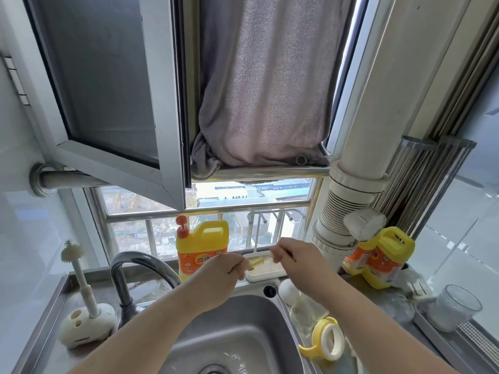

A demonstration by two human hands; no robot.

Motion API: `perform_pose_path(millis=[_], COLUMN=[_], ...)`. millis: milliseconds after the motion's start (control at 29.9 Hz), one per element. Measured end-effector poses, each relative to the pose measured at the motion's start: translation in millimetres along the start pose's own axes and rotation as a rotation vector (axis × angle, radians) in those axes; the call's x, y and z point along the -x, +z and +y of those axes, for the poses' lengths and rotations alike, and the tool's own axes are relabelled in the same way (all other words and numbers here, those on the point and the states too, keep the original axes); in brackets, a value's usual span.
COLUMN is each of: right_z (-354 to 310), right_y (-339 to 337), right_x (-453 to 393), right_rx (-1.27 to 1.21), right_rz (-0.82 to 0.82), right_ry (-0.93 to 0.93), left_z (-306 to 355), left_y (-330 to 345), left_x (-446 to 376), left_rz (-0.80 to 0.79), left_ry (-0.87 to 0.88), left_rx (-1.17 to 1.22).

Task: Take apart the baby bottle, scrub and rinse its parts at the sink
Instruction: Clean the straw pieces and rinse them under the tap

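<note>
Above the steel sink both hands work on a small yellowish bottle part. My left hand pinches its left end and my right hand pinches a thin stick at its right end. The clear bottle body lies on the sink's right rim, my right forearm partly covering it. Beside it sit a white rounded part and the yellow handle ring. A bottle brush stands upright in its white holder at the left.
The curved tap rises left of the basin. A yellow detergent jug stands on the sill, a second jug at the right. A white tray sits behind my hands. A glass stands on the right counter.
</note>
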State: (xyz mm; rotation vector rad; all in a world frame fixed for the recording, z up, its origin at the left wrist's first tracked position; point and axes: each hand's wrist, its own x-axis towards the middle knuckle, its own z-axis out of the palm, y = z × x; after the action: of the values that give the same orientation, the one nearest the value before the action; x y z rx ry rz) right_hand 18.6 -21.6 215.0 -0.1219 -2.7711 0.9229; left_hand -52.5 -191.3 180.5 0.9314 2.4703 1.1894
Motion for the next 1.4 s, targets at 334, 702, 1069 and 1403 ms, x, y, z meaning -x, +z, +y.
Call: perform_pose_path(millis=[334, 702, 1069, 1403], right_z=[2.5, 8.3, 1.5, 3.0], right_y=[1.1, -9.7, -11.7, -11.0], right_x=[2.4, 1.6, 3.4, 2.7], right_rx=[0.093, 0.079, 0.126, 0.037], right_rz=[-0.064, 0.02, -0.027, 0.025], right_ry=[-0.118, -0.036, -0.08, -0.01], left_z=[14.3, 6.6, 11.9, 13.5], left_y=[0.4, -1.8, -2.4, -5.3], left_x=[5.6, 0.7, 1.7, 3.9], left_rz=[0.007, -0.023, -0.08, -0.024], left_ry=[0.05, 0.039, 0.036, 0.031], left_rx=[-0.139, -0.112, -0.021, 0.152])
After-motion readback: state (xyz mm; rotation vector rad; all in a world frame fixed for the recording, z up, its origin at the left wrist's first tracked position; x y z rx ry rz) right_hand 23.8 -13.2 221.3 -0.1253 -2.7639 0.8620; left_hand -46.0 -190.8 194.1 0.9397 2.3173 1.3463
